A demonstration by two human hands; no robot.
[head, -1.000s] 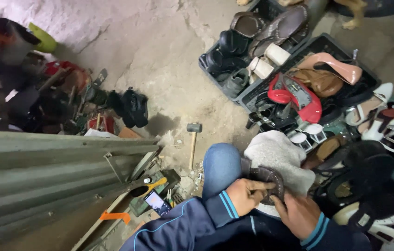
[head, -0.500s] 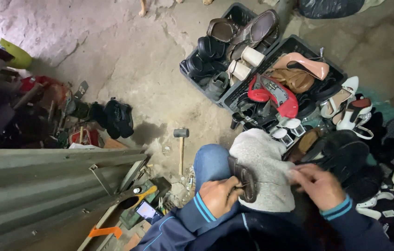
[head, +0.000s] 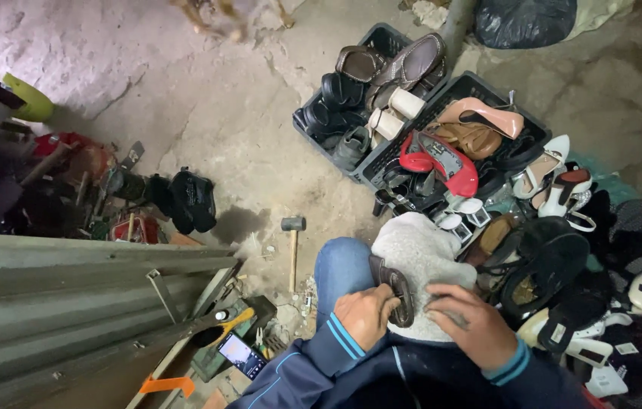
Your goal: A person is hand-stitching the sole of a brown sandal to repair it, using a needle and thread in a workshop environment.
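Hammer [head: 293,231] lies on the concrete floor [head: 245,113] left of centre, just beside the person's blue-jeaned knee [head: 341,269]. Low in the frame, the left hand [head: 365,314] is clenched around a dark brown shoe [head: 396,288] set on a grey fleece cloth [head: 419,254]. Right of it, the right hand [head: 471,327] lies on the cloth, fingers loosely curled, grasping nothing.

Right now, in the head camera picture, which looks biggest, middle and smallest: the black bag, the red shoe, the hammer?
1. Black bag, though the frame cuts it off.
2. Red shoe.
3. Hammer, long but thin.
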